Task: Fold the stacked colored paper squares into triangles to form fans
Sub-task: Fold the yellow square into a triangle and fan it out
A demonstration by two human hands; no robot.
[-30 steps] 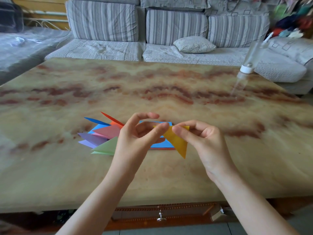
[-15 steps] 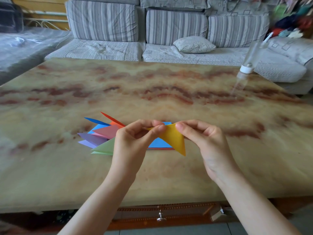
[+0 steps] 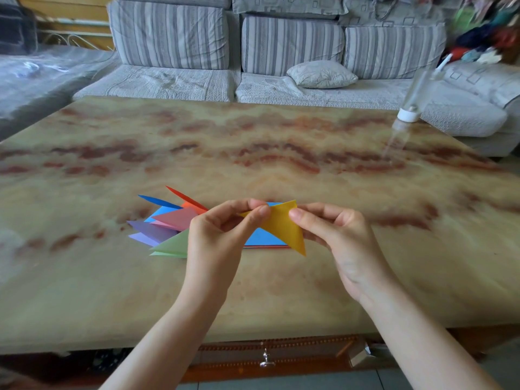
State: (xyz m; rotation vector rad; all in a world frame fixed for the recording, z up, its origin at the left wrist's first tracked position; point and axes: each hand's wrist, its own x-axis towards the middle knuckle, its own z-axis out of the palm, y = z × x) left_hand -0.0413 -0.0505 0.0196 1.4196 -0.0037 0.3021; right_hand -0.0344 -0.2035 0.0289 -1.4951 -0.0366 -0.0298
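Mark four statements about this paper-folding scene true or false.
1. The left hand and right hand both pinch the yellow triangle. True.
2. The green triangle lies right of the right hand. False: it lies on the table, left of the left hand.
3. A blue sheet tops the flat stack beneath the hands. True.
4. The clear bottle stands at the table's near left corner. False: it is at the far right edge.

Table: a broad marble-patterned top, tan streaked with red-brown, over a wooden front with a metal drawer pull.
Sofa: grey striped sofa directly behind, one loose cushion on its seat.
Floor: pale tiles.
Light: soft, even.
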